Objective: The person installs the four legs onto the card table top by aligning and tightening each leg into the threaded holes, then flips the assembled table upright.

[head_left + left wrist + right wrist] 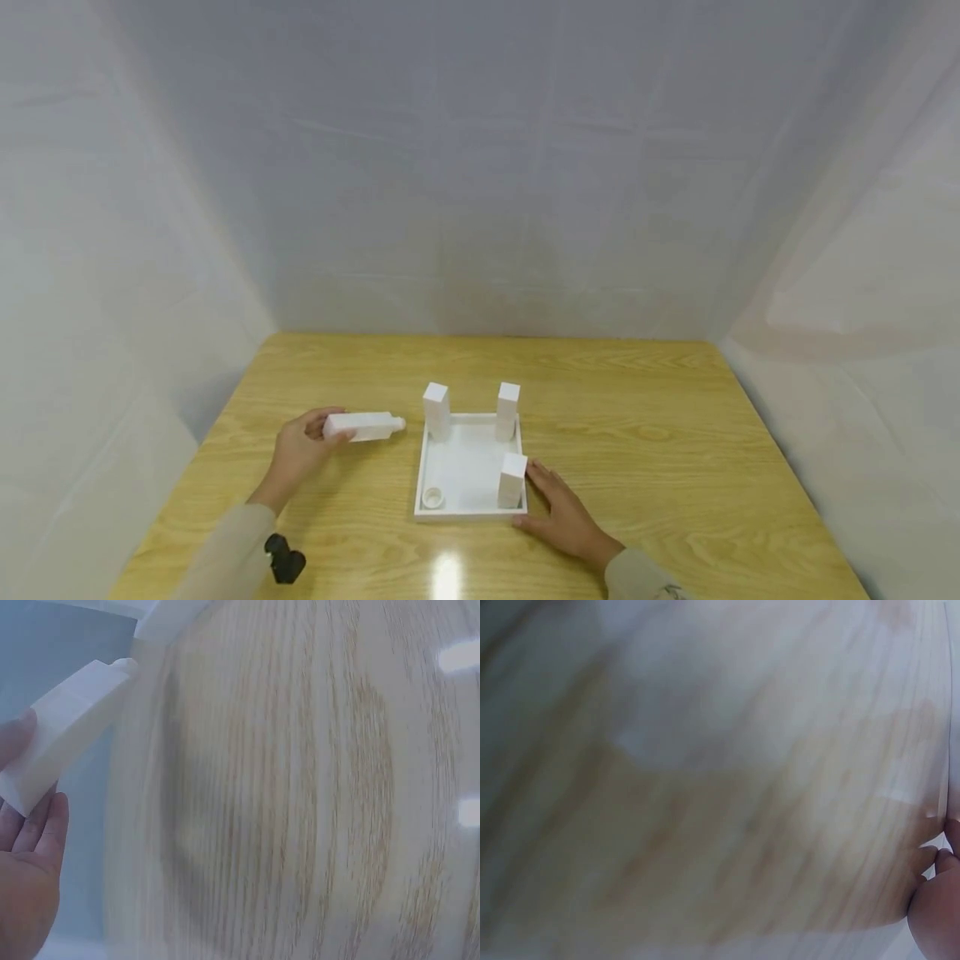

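Observation:
My left hand (pixel 300 448) pinches a white square table leg (pixel 360 427) between thumb and fingers, left of a white tray-like tabletop (pixel 471 513). The leg lies nearly level above the wood, its narrow round stud pointing right. The left wrist view shows thumb and fingers on opposite sides of the leg (pixel 75 712). Three similar legs stand upright at the tabletop's corners: back left (pixel 437 410), back right (pixel 507 410) and front right (pixel 512 480). A round socket (pixel 432 497) shows at the front left corner. My right hand (pixel 566 517) touches the tabletop's front right corner, fingers fairly straight.
Everything is on a wooden table (pixel 645 417) with pale sheeting (pixel 480 183) behind it and at both sides. A small black device (pixel 285 558) sits at the left wrist. Bright light reflects off the wood near the front.

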The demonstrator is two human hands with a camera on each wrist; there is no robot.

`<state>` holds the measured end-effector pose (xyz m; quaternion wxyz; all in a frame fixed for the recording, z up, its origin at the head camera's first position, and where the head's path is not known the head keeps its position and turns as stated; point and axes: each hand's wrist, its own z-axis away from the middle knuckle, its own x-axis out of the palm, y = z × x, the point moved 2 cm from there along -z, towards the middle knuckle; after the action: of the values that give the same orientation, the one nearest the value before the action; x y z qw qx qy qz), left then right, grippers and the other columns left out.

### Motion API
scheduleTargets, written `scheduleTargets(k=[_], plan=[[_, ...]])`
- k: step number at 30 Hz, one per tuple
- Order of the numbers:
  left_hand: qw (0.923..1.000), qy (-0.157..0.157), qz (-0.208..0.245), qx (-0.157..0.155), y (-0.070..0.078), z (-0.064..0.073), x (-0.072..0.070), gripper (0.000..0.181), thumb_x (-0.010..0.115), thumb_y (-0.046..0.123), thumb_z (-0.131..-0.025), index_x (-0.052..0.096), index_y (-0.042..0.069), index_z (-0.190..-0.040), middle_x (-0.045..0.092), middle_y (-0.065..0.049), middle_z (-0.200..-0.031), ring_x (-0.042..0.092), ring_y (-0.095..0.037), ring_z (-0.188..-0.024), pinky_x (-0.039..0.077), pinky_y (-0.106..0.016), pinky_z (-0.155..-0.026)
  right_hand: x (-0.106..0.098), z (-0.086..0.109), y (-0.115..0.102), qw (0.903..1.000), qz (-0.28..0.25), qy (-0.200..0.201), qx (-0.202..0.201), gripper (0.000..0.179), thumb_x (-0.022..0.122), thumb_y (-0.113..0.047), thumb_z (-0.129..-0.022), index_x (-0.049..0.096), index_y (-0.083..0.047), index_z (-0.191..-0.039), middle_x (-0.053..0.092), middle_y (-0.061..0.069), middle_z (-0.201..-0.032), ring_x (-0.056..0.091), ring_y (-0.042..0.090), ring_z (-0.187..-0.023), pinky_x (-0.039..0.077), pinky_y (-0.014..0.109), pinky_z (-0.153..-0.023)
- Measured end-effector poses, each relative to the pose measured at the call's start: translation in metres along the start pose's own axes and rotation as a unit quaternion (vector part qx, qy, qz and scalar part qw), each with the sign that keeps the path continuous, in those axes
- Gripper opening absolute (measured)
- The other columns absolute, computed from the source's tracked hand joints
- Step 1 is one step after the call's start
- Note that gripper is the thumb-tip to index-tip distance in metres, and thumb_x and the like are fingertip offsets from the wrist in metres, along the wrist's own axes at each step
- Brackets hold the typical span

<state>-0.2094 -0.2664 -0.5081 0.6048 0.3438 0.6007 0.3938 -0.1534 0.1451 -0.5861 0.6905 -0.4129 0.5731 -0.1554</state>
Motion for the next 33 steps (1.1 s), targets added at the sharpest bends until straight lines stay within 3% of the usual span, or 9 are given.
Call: scheduleTargets(k=[2,5,9,13,17,20,27,33], plan=[[0.9999,0.004,0.014,-0.003,0.004,0.001,0.0,0.058,0.072,0.031,-0.086,0.054,-0.001,-0.132,0.054,-0.026,-0.132,0.055,-0.032,-0.119,0.054,-0.023,-0.086,0.0,0.0,0.0,1.0,0.001,0.001,-0.001,0.091,0.068,-0.055,-0.082,0.033,-0.001,-0.147,0.03,0.021,-0.152,0.026,0.044,-0.139,0.023,0.062,-0.111],[0.9986,0.012,0.051,-0.01,0.009,0.003,0.001,0.061,0.074,0.032,-0.084,0.053,-0.001,-0.131,0.058,-0.021,-0.129,0.061,-0.017,-0.111,0.053,-0.017,-0.083,0.0,0.0,0.0,1.0,0.001,0.002,0.0,0.091,0.068,-0.055,-0.082,0.033,-0.001,-0.147,0.03,0.021,-0.152,0.026,0.045,-0.139,0.023,0.063,-0.111],[0.9948,0.012,0.1,-0.019,0.019,0.006,0.004,0.062,0.076,0.03,-0.082,0.052,-0.002,-0.131,0.066,-0.007,-0.12,0.062,0.003,-0.095,0.053,-0.015,-0.08,0.0,0.0,0.001,1.0,0.002,0.0,0.002,0.092,0.067,-0.056,-0.082,0.033,-0.001,-0.147,0.029,0.021,-0.152,0.026,0.045,-0.139,0.023,0.063,-0.11],[0.9926,0.004,0.121,-0.007,0.033,0.011,0.008,0.06,0.078,0.028,-0.081,0.054,-0.003,-0.127,0.069,0.006,-0.11,0.064,0.002,-0.092,0.054,-0.016,-0.079,0.0,-0.001,0.001,1.0,0.003,0.001,-0.002,0.091,0.067,-0.055,-0.082,0.033,0.0,-0.147,0.03,0.022,-0.152,0.027,0.045,-0.138,0.023,0.063,-0.11],[0.9914,-0.008,0.13,0.015,0.047,0.014,0.014,0.056,0.079,0.024,-0.08,0.057,-0.004,-0.123,0.07,0.008,-0.106,0.065,-0.002,-0.092,0.055,-0.019,-0.079,0.0,-0.001,0.001,1.0,0.004,0.003,-0.005,0.09,0.068,-0.054,-0.082,0.034,0.0,-0.146,0.031,0.022,-0.151,0.027,0.045,-0.138,0.024,0.062,-0.111],[0.99,-0.019,0.138,0.021,0.055,0.015,0.019,0.054,0.079,0.02,-0.08,0.058,-0.005,-0.122,0.07,0.006,-0.106,0.066,-0.004,-0.091,0.056,-0.02,-0.078,0.0,-0.001,0.0,1.0,0.004,0.003,-0.004,0.09,0.068,-0.054,-0.082,0.034,-0.001,-0.147,0.031,0.021,-0.152,0.028,0.044,-0.138,0.024,0.062,-0.111],[0.9928,-0.039,0.113,0.007,0.069,0.021,0.031,0.049,0.08,0.015,-0.079,0.061,-0.004,-0.119,0.067,-0.018,-0.111,0.067,-0.01,-0.089,0.057,-0.023,-0.076,0.0,-0.001,0.0,1.0,0.0,0.0,0.001,0.092,0.067,-0.056,-0.082,0.033,0.0,-0.147,0.03,0.021,-0.152,0.026,0.043,-0.139,0.022,0.061,-0.112],[0.9951,-0.05,0.081,0.028,0.077,0.028,0.041,0.047,0.081,0.012,-0.078,0.062,-0.006,-0.116,0.068,-0.02,-0.106,0.067,-0.019,-0.091,0.057,-0.024,-0.075,-0.001,0.0,-0.001,1.0,-0.001,0.001,0.002,0.091,0.068,-0.055,-0.082,0.034,-0.001,-0.147,0.03,0.02,-0.152,0.027,0.042,-0.14,0.022,0.06,-0.112]])
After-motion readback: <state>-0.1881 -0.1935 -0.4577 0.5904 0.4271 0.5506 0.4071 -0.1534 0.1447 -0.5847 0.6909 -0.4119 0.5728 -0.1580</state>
